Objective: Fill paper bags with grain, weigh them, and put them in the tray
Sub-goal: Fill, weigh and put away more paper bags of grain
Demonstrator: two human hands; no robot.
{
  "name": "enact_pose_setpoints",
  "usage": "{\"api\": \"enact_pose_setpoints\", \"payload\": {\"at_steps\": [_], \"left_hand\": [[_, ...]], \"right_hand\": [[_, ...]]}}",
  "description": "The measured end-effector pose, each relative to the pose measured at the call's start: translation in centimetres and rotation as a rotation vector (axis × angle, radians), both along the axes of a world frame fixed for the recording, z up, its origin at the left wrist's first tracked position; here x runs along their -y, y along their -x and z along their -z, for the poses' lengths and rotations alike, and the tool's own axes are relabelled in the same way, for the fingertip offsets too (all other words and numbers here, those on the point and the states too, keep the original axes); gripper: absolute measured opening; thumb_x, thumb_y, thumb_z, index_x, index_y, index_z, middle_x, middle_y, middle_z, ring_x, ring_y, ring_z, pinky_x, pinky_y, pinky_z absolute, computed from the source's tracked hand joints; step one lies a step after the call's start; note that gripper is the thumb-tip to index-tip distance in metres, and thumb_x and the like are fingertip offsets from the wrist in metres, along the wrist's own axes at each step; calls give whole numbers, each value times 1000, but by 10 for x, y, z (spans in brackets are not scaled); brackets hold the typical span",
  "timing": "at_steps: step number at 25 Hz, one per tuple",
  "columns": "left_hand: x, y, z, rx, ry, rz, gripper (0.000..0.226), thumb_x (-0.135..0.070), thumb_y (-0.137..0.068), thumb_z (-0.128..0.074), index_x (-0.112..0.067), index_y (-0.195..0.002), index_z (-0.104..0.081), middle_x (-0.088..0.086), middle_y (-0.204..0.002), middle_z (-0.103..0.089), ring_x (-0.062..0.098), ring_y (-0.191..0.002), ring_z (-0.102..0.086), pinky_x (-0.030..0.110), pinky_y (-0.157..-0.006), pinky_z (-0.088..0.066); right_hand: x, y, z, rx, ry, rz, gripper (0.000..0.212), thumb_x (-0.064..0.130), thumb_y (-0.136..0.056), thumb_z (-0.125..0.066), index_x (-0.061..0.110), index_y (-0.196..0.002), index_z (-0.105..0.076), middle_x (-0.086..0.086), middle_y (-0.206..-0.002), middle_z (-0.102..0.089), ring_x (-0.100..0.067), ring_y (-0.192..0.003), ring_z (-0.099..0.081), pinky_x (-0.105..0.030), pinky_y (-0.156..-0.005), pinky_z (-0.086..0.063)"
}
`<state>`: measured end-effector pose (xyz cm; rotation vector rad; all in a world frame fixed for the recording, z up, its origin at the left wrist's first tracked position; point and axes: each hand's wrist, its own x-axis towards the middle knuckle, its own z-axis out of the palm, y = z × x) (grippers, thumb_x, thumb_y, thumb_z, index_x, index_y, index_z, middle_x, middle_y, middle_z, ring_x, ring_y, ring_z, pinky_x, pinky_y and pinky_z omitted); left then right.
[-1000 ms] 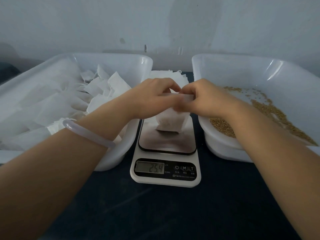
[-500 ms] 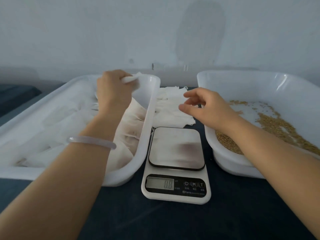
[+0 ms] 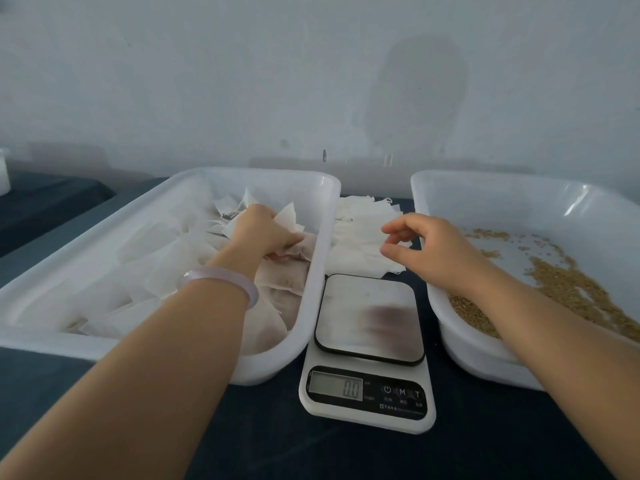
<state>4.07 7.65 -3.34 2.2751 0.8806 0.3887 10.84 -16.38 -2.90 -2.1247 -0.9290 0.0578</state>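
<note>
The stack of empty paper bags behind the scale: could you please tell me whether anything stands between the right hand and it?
Nothing visible does. The right hand hovers, fingers loosely curled, over the stack of empty paper bags, only air between them. The scale lies nearer the camera, out of the path.

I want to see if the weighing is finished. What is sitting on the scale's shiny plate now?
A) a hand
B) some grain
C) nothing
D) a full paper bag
C: the scale's plate is bare and its display reads 0.0, while the left hand grips a filled bag over in the left tray.
</note>
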Motion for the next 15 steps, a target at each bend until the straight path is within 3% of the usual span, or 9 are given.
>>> {"api": "enact_pose_setpoints", "payload": {"at_steps": [2, 3, 5, 7, 9, 11, 13, 15], "left_hand": [[1, 1, -3, 18, -48, -37, 37, -24, -74, -76, -7, -103, -62, 4, -82, -59, 27, -87, -64, 31, -71, -52], [2, 1, -6, 37, -60, -37, 31, -20, -76, -73, -8, -102, -61, 2, -82, -56, 26, -88, -60, 28, -68, -48], [3, 0, -11, 87, -66, -36, 5, -12, -79, -62, -9, -77, -58, 1, -68, -51, 27, -78, -56, 23, -51, -40], [5, 3, -16, 139, 19, -29, 11, -6, -80, -53, -9, -69, -53, 5, -65, -52, 27, -67, -58, 23, -42, -46], [6, 8, -13, 67, 29, -16, 8, -10, -82, -58, -6, -89, -57, 11, -84, -60, 29, -73, -64, 34, -59, -57], [5, 15, -8, -11, -38, -58, 36, -17, -83, -65, -4, -113, -50, 15, -104, -61, 33, -92, -63, 35, -78, -52], [7, 17, -10, 101, -192, -102, 44, -18, -84, -63, -9, -123, -44, 15, -119, -53, 34, -110, -51, 36, -86, -41], [19, 18, -20, 316, -314, -4, 37, -24, -83, -63, -14, -117, -53, 9, -114, -55, 30, -111, -46, 33, -88, -37]], "right_hand": [[0, 0, 0, 7, 3, -2, 20, 27, -84, -66, 29, -103, -59, 13, -97, -64, -3, -99, -54, -18, -79, -36], [1, 0, 1, 12, 8, -2, 19, 27, -85, -65, 30, -103, -59, 13, -97, -64, -2, -99, -54, -17, -78, -36], [1, 0, 1, 25, 22, -3, 18, 26, -86, -64, 31, -102, -59, 13, -97, -64, -1, -99, -54, -18, -79, -36], [0, 1, 1, 41, 29, -4, 18, 26, -86, -63, 31, -103, -60, 13, -97, -64, -2, -99, -54, -21, -81, -36], [1, 0, 0, 50, 36, 11, 18, 25, -87, -62, 29, -104, -61, 12, -97, -63, -3, -99, -54, -21, -81, -36], [0, 3, -1, 71, 58, 22, 19, 24, -88, -61, 26, -107, -62, 13, -97, -62, -4, -98, -54, -20, -80, -35], [0, 5, -1, 97, 82, 36, 22, 23, -88, -60, 23, -110, -63, 14, -96, -60, -4, -97, -53, -18, -78, -34], [0, 10, -5, 113, 123, 46, 23, 23, -89, -59, 22, -111, -62, 12, -97, -60, -7, -100, -53, -20, -82, -37]]}}
